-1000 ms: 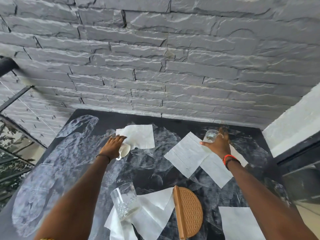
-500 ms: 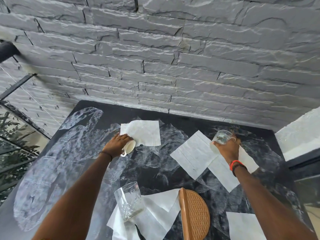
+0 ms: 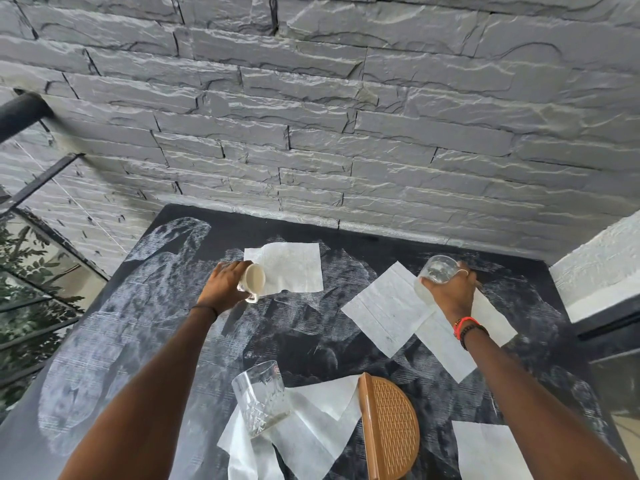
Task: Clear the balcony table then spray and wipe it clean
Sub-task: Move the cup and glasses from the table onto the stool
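A black table (image 3: pixel 145 323) smeared with white dust stands against a grey stone wall. My left hand (image 3: pixel 223 285) grips a cream cup (image 3: pixel 254 280), tipped on its side with its mouth facing right, at the edge of a white napkin (image 3: pixel 294 266). My right hand (image 3: pixel 452 292) holds a clear glass (image 3: pixel 437 270) tilted above two overlapping white napkins (image 3: pixel 384 308). Nearer me, a cut-pattern clear glass (image 3: pixel 261 398) stands on crumpled napkins (image 3: pixel 318 431). Another napkin (image 3: pixel 485 452) lies at the front right.
A brown woven napkin holder (image 3: pixel 389 426) stands near the front edge. The stone wall (image 3: pixel 346 133) closes the far side. A glass railing (image 3: pixel 38 271) with foliage behind runs along the left; a white ledge (image 3: pixel 602 265) sits at the right.
Both hands have lifted and tilted their vessels a little: the cup's mouth now shows more, and the glass is raised off the napkins. The camera has tilted slightly downward.
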